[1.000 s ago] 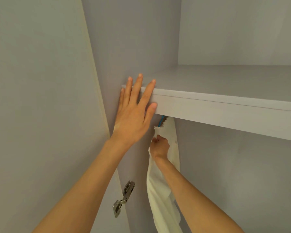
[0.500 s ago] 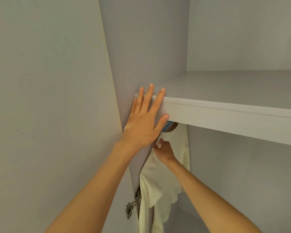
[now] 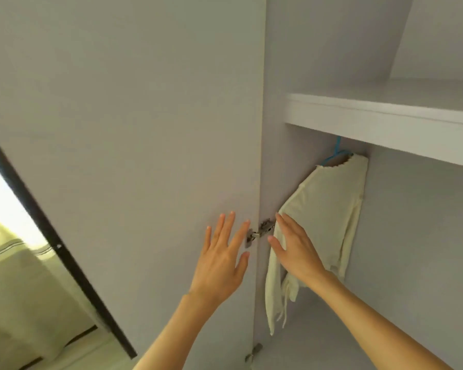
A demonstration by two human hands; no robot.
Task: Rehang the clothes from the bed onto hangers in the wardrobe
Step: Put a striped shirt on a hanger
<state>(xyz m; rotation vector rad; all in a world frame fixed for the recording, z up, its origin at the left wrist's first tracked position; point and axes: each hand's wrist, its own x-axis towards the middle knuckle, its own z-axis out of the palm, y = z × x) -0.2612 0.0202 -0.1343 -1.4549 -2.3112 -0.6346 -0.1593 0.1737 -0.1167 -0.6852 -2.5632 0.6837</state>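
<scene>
A cream long-sleeved top hangs on a blue hanger under the wardrobe shelf, against the left inner wall. My left hand is raised in front of the open wardrobe door, fingers spread and straight, holding nothing. My right hand is also open with straight fingers, in front of the top's lower sleeve; I cannot tell whether it touches the cloth. The hanging rail is hidden behind the shelf's front edge.
A metal door hinge sits between my two hands, and another hinge shows lower down. At the far left, past the door's dark edge, a bed with pale striped bedding is visible. The wardrobe's back wall is bare grey.
My left hand has come off the shelf edge and dropped to hinge height. My right hand has let go of the top's collar and opened. The view has pulled back and tilted down.
</scene>
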